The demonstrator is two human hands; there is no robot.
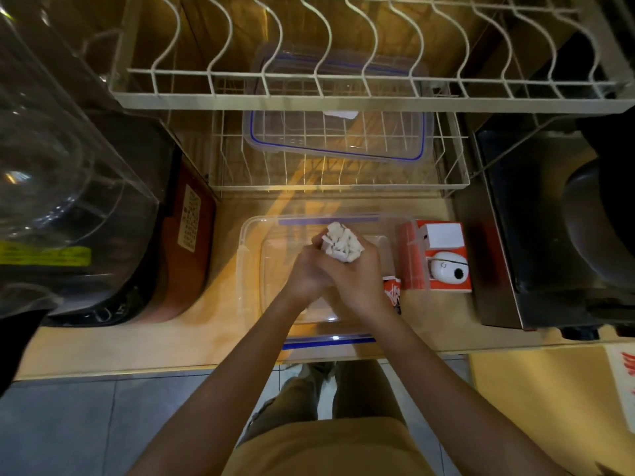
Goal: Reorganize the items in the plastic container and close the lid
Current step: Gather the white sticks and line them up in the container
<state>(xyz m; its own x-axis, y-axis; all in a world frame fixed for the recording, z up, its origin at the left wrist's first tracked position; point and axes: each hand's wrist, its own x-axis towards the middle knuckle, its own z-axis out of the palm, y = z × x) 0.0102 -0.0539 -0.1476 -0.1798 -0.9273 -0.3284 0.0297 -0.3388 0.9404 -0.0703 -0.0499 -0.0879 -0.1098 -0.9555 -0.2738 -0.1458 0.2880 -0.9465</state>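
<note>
Both hands (335,269) round white pieces (342,242)

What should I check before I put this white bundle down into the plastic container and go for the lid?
1. Bundle of white pieces secure: ok, left hand and right hand both grip it.
2. Bundle over the plastic container: ok.
3. Container floor free beneath: cannot tell, hands hide the middle.
4. Lid reachable: not ok yet, it lies in the wire rack and both hands are busy.
5. Orange box clear of the rim: cannot tell, it sits close beside the right wall.
</note>
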